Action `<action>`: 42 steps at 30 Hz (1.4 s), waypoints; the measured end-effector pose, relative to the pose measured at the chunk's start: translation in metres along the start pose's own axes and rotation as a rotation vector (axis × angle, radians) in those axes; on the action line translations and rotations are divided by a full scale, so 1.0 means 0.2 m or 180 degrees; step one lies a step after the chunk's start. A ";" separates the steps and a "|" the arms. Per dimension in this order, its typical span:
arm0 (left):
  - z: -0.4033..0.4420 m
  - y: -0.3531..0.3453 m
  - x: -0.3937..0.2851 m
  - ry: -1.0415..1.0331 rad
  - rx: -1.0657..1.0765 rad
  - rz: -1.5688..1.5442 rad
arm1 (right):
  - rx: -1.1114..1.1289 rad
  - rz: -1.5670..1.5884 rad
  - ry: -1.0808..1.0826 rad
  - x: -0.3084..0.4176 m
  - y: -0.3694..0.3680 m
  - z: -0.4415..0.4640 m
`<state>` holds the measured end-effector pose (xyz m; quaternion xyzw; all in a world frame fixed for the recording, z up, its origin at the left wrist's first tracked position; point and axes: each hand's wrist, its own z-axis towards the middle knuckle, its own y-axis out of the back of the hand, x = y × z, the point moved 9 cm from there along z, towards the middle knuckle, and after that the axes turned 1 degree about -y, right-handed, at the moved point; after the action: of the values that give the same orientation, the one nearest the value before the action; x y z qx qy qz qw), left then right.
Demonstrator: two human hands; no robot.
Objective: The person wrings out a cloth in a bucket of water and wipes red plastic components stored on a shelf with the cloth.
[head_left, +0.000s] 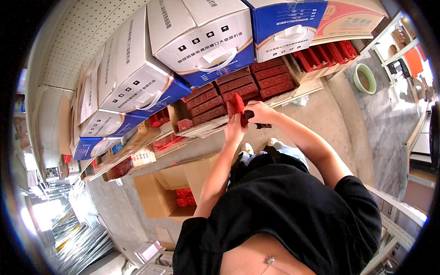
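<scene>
In front of my body, at the shelf's edge, I hold a red plastic box (pixel 235 105), probably an electrical junction box. The fingers of my left hand (pixel 235 130) are closed on its lower end. My right hand (pixel 261 112) is closed on a dark, cloth-like piece (pixel 248 114) pressed against the box's right side; a dark end of it hangs below the hand. Just behind both hands stands an open carton (pixel 206 127) filled with rows of dark red boxes (pixel 240 87) with round marks. The fingertips are partly hidden.
Large white and blue cartons (pixel 201 41) line the shelf above. At right, another carton holds red boxes (pixel 325 57). An open cardboard box (pixel 153 195) with red pieces inside stands on the floor at left. A green tub (pixel 364 79) and bundled metal tubes (pixel 85 240) are farther off.
</scene>
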<state>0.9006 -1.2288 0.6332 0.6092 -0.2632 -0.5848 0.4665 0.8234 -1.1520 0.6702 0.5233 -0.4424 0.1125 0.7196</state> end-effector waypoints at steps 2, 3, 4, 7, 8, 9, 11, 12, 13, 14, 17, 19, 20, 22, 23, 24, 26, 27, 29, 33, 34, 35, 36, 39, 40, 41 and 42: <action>0.01 0.03 0.00 0.0083 -0.0170 0.0023 | -0.0139 0.0141 0.0031 -0.01 0.03 0.00; 0.01 0.03 0.01 0.0141 -0.0180 -0.0004 | -0.0283 0.0190 -0.0035 -0.01 0.07 0.00; 0.01 0.03 0.02 0.0203 -0.0188 -0.0035 | -0.0421 0.0237 -0.0105 -0.01 0.09 -0.01; 0.02 0.03 -0.01 -0.0076 -0.0217 -0.0022 | -0.0355 0.0013 -0.0092 -0.04 0.04 0.00; 0.03 0.02 -0.01 -0.0044 -0.0149 -0.0034 | -0.0311 -0.0075 -0.0145 -0.05 0.03 0.01; 0.03 0.01 -0.01 -0.0012 -0.0078 -0.0047 | -0.0251 -0.0171 -0.0101 -0.03 0.02 0.01; 0.03 0.00 -0.01 0.0040 0.0042 -0.0068 | -0.0110 -0.0355 -0.0005 0.03 -0.02 0.00; 0.03 -0.01 0.01 0.0056 0.0090 -0.0077 | 0.0020 -0.0421 0.0006 0.03 -0.04 0.01; 0.03 -0.02 0.01 0.0069 0.0137 -0.0085 | 0.0147 -0.0488 0.0018 0.03 -0.07 0.01; 0.02 -0.02 0.02 0.0060 0.0121 -0.0060 | 0.0271 -0.0556 0.0027 0.03 -0.09 0.01; 0.01 -0.01 0.01 -0.0001 -0.0017 -0.0002 | -0.0002 -0.0153 0.0170 0.00 -0.03 -0.01; 0.02 0.02 0.01 -0.0066 -0.0219 0.0005 | -0.0298 0.0034 0.0005 -0.04 0.02 -0.01; 0.02 0.01 0.01 -0.0042 -0.0161 -0.0012 | -0.0307 0.0007 -0.0034 -0.06 0.02 -0.02; 0.03 0.00 0.02 -0.0006 -0.0037 -0.0042 | -0.0338 -0.0039 -0.0120 -0.03 0.05 -0.02; 0.03 -0.01 0.01 -0.0078 -0.0042 -0.0034 | -0.0289 -0.0096 0.0054 -0.02 0.04 -0.01; 0.04 -0.01 0.00 -0.0157 -0.0043 -0.0025 | -0.0319 -0.0229 0.0139 0.00 0.02 -0.01; 0.03 -0.03 0.00 -0.0145 0.0087 -0.0011 | -0.0381 -0.0501 0.0296 0.05 -0.02 -0.02; 0.02 -0.02 0.00 -0.0043 0.0210 -0.0002 | -0.0099 -0.0327 0.0057 -0.01 -0.07 -0.01; 0.02 0.00 0.00 0.0019 0.0218 0.0019 | -0.0105 -0.0011 0.0039 -0.07 -0.08 0.00; 0.02 0.00 -0.01 -0.0009 0.0053 -0.0009 | -0.0522 0.0242 -0.0244 -0.08 0.01 -0.02; 0.02 -0.01 0.00 0.0011 0.0072 -0.0028 | -0.0633 0.0232 -0.0290 -0.10 0.03 -0.02; 0.02 -0.02 -0.01 -0.0114 0.0125 -0.0003 | -0.0496 0.0214 -0.0229 -0.10 0.01 -0.01; 0.02 -0.02 -0.01 -0.0109 0.0176 0.0013 | -0.0416 0.0128 -0.0171 -0.06 0.01 -0.01; 0.02 -0.03 -0.01 -0.0154 0.0220 0.0037 | -0.0219 -0.0135 -0.0094 0.01 -0.01 0.00; 0.02 -0.05 0.01 -0.0196 0.0157 0.0026 | -0.0168 -0.0227 -0.0126 0.00 -0.03 0.00; 0.02 -0.06 0.02 -0.0236 0.0093 0.0015 | -0.0116 -0.0318 -0.0157 0.00 -0.05 0.01; 0.02 -0.05 0.02 -0.0122 0.0180 0.0020 | -0.0120 -0.0415 -0.0131 0.01 -0.06 0.01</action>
<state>0.8944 -1.2294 0.6230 0.6101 -0.2904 -0.5872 0.4458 0.8308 -1.1589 0.6650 0.5395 -0.4241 0.0463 0.7259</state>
